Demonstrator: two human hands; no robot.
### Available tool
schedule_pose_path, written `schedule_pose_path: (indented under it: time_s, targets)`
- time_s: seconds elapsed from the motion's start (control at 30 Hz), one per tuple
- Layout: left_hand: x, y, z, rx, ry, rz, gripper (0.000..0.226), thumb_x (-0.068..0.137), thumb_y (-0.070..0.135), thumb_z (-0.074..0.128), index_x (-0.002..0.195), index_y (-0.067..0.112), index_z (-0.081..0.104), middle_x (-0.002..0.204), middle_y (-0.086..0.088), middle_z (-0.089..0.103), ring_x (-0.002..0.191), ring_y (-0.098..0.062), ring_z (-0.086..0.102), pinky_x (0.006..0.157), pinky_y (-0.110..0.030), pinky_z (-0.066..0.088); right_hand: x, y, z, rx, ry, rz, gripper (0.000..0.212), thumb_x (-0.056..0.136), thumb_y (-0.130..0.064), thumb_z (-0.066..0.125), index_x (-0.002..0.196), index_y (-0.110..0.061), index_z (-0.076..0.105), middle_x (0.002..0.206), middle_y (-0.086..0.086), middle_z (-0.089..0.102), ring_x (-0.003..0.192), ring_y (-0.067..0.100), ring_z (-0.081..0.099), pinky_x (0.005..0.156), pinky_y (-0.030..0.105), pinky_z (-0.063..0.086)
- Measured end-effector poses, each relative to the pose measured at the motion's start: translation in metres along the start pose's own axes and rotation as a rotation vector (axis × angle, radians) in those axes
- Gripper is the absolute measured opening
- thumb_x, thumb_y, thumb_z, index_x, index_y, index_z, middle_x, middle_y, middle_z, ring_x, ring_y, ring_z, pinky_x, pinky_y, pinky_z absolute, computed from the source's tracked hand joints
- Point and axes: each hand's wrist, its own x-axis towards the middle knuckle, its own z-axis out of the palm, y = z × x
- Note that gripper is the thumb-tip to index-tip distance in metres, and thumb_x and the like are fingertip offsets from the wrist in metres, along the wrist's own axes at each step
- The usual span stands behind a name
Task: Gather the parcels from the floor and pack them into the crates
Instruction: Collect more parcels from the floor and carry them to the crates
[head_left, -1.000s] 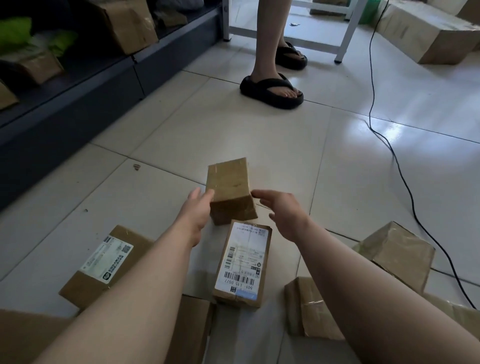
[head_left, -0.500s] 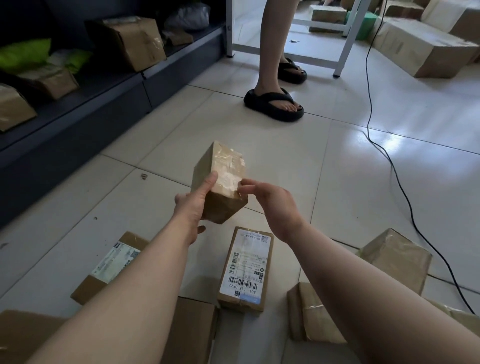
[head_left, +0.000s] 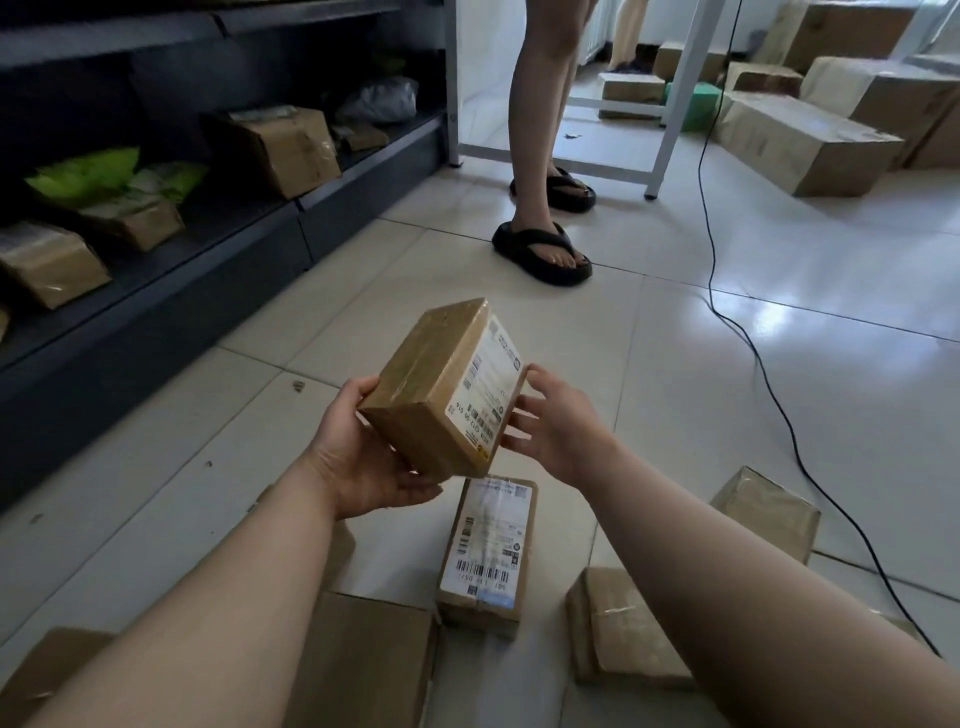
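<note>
Since a moment ago the small brown taped cardboard parcel (head_left: 441, 395) has risen clear of the pale tiled floor (head_left: 727, 415) and rolled over, so its white shipping label now faces right and up. It hangs tilted in mid-air, in the middle of the view, above the other parcels.

The left hand (head_left: 358, 457) grips it from below at the near left corner, palm up, fingers curled under the bottom and thumb on the left side; this hand seems to carry the weight. The right hand (head_left: 561, 431) is spread, with nearly straight fingers resting on the labelled face, probably to steady the parcel or turn the label for reading.

Directly under it, a long brown parcel with a barcode label (head_left: 488, 551) lies flat on the tiles. A taped brown parcel (head_left: 623, 629) sits near right and a tilted brown box (head_left: 769, 514) further right, all waiting to be gathered. A flat brown carton (head_left: 363, 660) lies near left.

No crate is in view, so I judge the carry comes next. A black cable (head_left: 753, 343) trails across the floor at right, and a bystander's black sandals (head_left: 545, 254) stand at the far side.
</note>
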Motion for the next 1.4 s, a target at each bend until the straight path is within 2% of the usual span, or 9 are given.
schedule_pose_path:
  time_s: [0.1,0.33,0.53,0.63,0.77,0.9,1.07,1.17,1.4]
  targets:
    - [-0.01,0.0,0.004,0.152,0.052,0.019,0.048,0.092,0.048,0.041,0.113,0.014,0.066,0.116,-0.02,0.062,0.111,-0.04,0.057,0.099,-0.053,0.043,-0.008,-0.005,-0.003,-0.125,-0.038,-0.004,0.047,0.104,-0.024,0.042,0.149,-0.028,0.03,0.114,0.014,0.062,0.107,0.032,0.063,0.088,0.05,0.055]
    - [-0.011,-0.022,0.011,0.476,0.252,0.015,0.029,0.102,0.023,0.042,0.108,0.01,0.066,0.118,-0.022,0.066,0.103,-0.033,0.065,0.078,-0.044,0.057,-0.02,-0.005,-0.024,-0.493,0.016,0.029,0.039,0.099,-0.017,0.052,0.137,-0.022,0.042,0.107,0.015,0.064,0.088,0.029,0.064,0.08,0.041,0.06]
    - [-0.002,-0.054,0.018,0.41,0.046,-0.164,0.072,0.094,0.071,0.022,0.119,0.023,0.069,0.117,-0.01,0.071,0.112,-0.027,0.065,0.094,-0.042,0.05,-0.028,0.018,-0.039,-0.578,0.0,0.081,0.057,0.096,-0.008,0.058,0.145,-0.024,0.034,0.104,0.014,0.063,0.08,0.025,0.062,0.071,0.037,0.059]
    - [-0.001,-0.058,0.022,0.369,0.0,-0.188,0.078,0.086,0.08,0.025,0.112,0.024,0.073,0.114,-0.008,0.072,0.103,-0.025,0.069,0.086,-0.038,0.05,-0.031,0.031,-0.046,-0.574,0.029,0.13,0.077,0.093,-0.028,0.065,0.154,-0.024,0.018,0.115,0.013,0.056,0.093,0.026,0.062,0.078,0.036,0.057]
    - [0.001,-0.059,0.015,0.416,-0.027,-0.184,0.058,0.08,0.063,0.055,0.116,0.019,0.07,0.113,-0.011,0.072,0.098,-0.028,0.066,0.089,-0.04,0.046,-0.031,0.049,-0.05,-0.516,0.028,0.362,0.074,0.089,-0.06,0.056,0.139,-0.009,0.042,0.125,0.019,0.057,0.111,0.033,0.059,0.099,0.042,0.048]
    - [0.011,-0.059,0.014,0.414,-0.07,-0.109,0.052,0.076,0.04,0.062,0.122,0.016,0.065,0.115,-0.012,0.071,0.099,-0.026,0.064,0.088,-0.038,0.047,-0.021,0.054,-0.043,-0.34,-0.023,0.229,0.042,0.095,-0.045,0.05,0.113,-0.01,0.063,0.093,0.006,0.074,0.091,0.023,0.069,0.094,0.039,0.053]
    - [0.045,-0.049,0.008,0.34,-0.036,0.092,0.052,0.072,0.041,0.066,0.121,0.024,0.067,0.12,-0.01,0.069,0.121,-0.036,0.057,0.106,-0.047,0.037,0.008,0.047,-0.037,-0.319,0.006,0.107,0.047,0.091,-0.052,0.047,0.116,-0.018,0.067,0.112,0.008,0.072,0.115,0.028,0.062,0.108,0.053,0.038]
    - [0.059,-0.048,0.01,0.292,0.013,0.144,0.046,0.074,0.043,0.063,0.116,0.025,0.069,0.116,-0.006,0.071,0.123,-0.034,0.056,0.109,-0.046,0.035,0.024,0.051,-0.033,-0.256,0.019,0.072,0.042,0.089,-0.054,0.049,0.109,-0.023,0.07,0.106,0.002,0.075,0.112,0.025,0.064,0.11,0.055,0.036]
    - [0.019,-0.054,0.022,0.109,0.104,0.19,0.032,0.093,0.036,0.049,0.113,0.022,0.07,0.111,-0.005,0.073,0.102,-0.022,0.065,0.087,-0.037,0.044,0.007,0.046,-0.011,-0.072,-0.02,0.086,0.043,0.1,-0.042,0.042,0.123,-0.012,0.064,0.114,0.011,0.073,0.106,0.029,0.07,0.094,0.041,0.054]
